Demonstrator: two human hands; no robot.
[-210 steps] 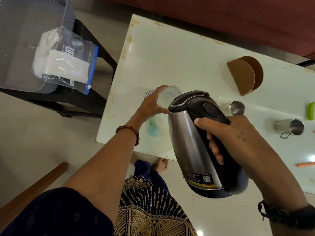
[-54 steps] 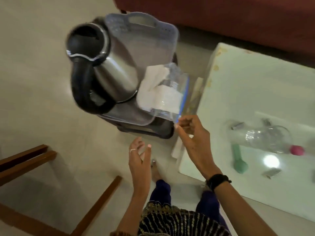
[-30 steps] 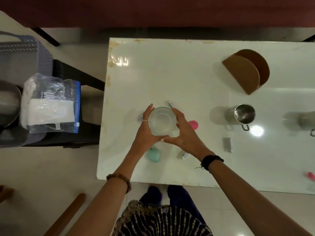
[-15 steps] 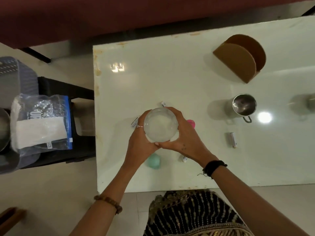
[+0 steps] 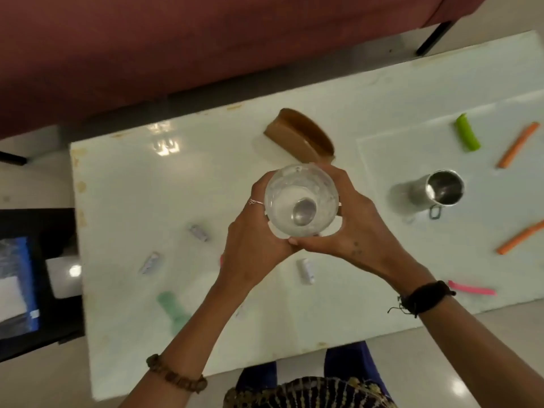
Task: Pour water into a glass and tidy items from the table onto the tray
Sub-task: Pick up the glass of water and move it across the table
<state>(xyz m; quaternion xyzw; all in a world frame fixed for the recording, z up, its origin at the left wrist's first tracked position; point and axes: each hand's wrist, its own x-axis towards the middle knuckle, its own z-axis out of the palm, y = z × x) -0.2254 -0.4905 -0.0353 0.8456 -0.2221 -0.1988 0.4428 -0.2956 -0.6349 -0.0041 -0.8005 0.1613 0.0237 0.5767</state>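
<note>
A clear glass (image 5: 300,200) with water in it is held above the white table (image 5: 147,178), seen from straight above. My left hand (image 5: 253,242) wraps its left side and my right hand (image 5: 356,228) wraps its right side, fingertips meeting under the near rim. Through the glass a round steel shape shows. A steel mug (image 5: 441,191) with a handle stands on the table to the right. Small white sachets (image 5: 199,232) (image 5: 305,270) and a mint-green item (image 5: 172,306) lie on the table near my arms.
A brown half-round holder (image 5: 300,136) stands just beyond the glass. A green stick (image 5: 466,136), two orange sticks (image 5: 518,144) and a pink stick (image 5: 471,289) lie at the right. A black stand with a plastic bag (image 5: 17,287) is at the left. A dark red sofa (image 5: 176,39) runs behind.
Both hands have lifted the glass and carried it right, toward the brown holder. The view has swung right, so the coloured sticks now show and the bag is nearly out of view.
</note>
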